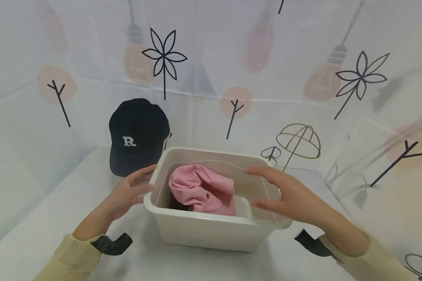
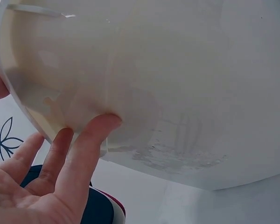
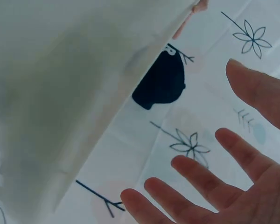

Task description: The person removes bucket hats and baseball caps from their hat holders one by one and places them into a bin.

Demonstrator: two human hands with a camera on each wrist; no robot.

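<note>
A white plastic bin (image 1: 211, 230) stands on the table with a pink cap (image 1: 219, 187) inside, a small strawberry stitched on its front. Something dark shows under the pink cap's left side; the rest of it is hidden. My left hand (image 1: 128, 193) is at the bin's left end, its fingertips right at the rim, thumb and fingers extended in the left wrist view. Over the right end of the bin reaches my right hand (image 1: 290, 193), holding nothing. In the right wrist view its fingers (image 3: 196, 175) are spread, with a gap between them and the bin wall.
A dark navy cap (image 1: 138, 132) with a white letter R stands upright behind the bin's left corner, partly covering something pale behind it. The white table (image 1: 123, 265) runs back to a patterned cloth backdrop (image 1: 204, 50), which also rises along both sides.
</note>
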